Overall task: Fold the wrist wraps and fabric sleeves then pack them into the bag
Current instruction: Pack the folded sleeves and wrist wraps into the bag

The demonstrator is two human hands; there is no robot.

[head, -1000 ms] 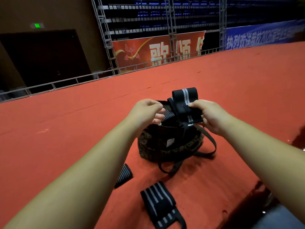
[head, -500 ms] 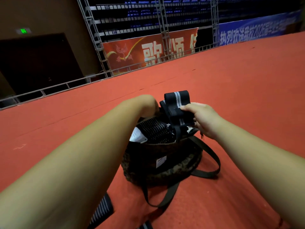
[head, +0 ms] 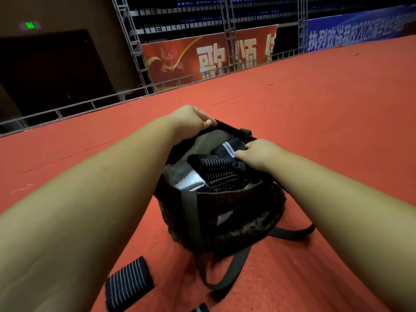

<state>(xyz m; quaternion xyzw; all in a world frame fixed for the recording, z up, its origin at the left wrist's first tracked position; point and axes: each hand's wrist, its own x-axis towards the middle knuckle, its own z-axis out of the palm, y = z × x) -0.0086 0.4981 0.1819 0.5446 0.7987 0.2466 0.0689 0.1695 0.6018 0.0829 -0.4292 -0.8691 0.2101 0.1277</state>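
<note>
In the head view, the bag point(head: 236, 212), a dark soft tote, sits on the red carpet point(head: 315, 113) between the two forearms with its mouth wide open. The left hand point(head: 191, 119) grips the far rim of the bag, fingers curled over the edge and holding it open. The right hand point(head: 258, 154) is down at the right side of the mouth, thumb and fingers closed on a folded wrist wrap point(head: 228, 147). The wrap is black with a pale stripe and lies partly inside the opening, against what is already packed; whether it has reached its resting place I cannot tell. Just left of it inside the bag lies a striped sleeve point(head: 213, 171), folded. Beside that is a pale grey-white piece point(head: 185, 179) whose nature is unclear. Packing looks well under way, with at least one item stowed and the wrap going in. Outside the bag, a folded striped band point(head: 129, 282) lies on the carpet near the left forearm. The corner of another dark piece point(head: 200, 308) shows at the bottom edge, too cut off to identify. Both appear left to pack, and the band looks already folded. The step in hand is probably seating the wrap. One bag handle point(head: 225, 275) loops loose across the carpet in front. A metal railing point(head: 74, 106) and a red banner point(head: 202, 59) stand beyond the carpet.
</note>
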